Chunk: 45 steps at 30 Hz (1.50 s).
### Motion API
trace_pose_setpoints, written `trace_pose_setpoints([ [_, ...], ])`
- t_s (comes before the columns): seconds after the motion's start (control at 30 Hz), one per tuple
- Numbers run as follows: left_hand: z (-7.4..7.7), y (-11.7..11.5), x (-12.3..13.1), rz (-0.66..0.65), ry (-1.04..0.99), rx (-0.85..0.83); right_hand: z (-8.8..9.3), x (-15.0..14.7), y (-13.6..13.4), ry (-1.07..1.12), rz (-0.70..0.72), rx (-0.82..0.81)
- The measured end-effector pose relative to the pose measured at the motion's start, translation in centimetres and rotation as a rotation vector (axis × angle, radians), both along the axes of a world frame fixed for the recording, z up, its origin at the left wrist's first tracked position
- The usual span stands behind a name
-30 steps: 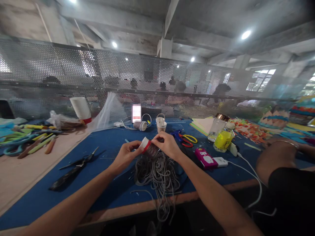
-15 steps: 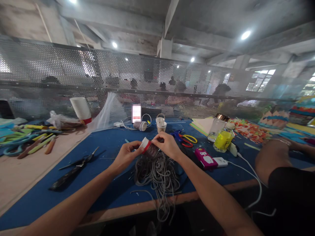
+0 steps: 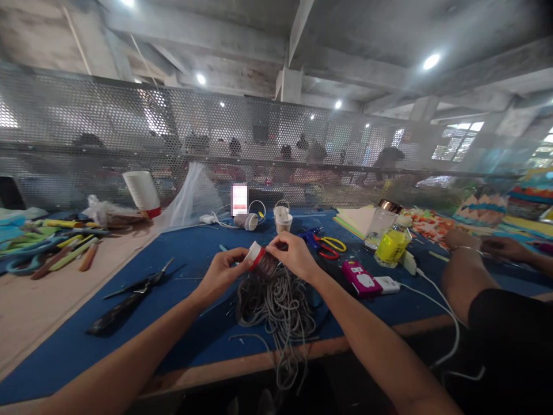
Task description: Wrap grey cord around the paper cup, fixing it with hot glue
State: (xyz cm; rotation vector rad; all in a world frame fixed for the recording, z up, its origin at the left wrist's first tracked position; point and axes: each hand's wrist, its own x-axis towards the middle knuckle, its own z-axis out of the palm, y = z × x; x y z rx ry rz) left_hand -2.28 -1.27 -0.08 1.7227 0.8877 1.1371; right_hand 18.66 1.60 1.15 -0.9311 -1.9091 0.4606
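Note:
A small spool with a white and red end (image 3: pixel 258 256), wound with dark cord, is held above the blue table mat (image 3: pixel 181 253) by both hands. My left hand (image 3: pixel 222 272) pinches its white end. My right hand (image 3: pixel 290 253) is closed over the wound body from the right. Below them lies a loose heap of grey cord (image 3: pixel 276 308), with strands hanging over the table's front edge.
Black shears (image 3: pixel 129 295) lie at left, blue and yellow scissors (image 3: pixel 322 242) behind my right hand. A pink phone (image 3: pixel 359 278) with a white charger, a glass and a yellow bottle (image 3: pixel 391 245) stand at right. A co-worker's arm (image 3: pixel 464 271) rests at far right.
My hands and the spool have stayed put. The co-worker's arm at the right has lifted and reached farther back over the table.

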Motion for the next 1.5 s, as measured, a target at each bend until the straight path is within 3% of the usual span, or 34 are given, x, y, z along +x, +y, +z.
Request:
trace_pose_setpoints([
  [1.5,-0.16,0.07,-0.01,-0.031,-0.030,-0.019,0.04,0.00,-0.01,0.010,0.009,-0.015],
])
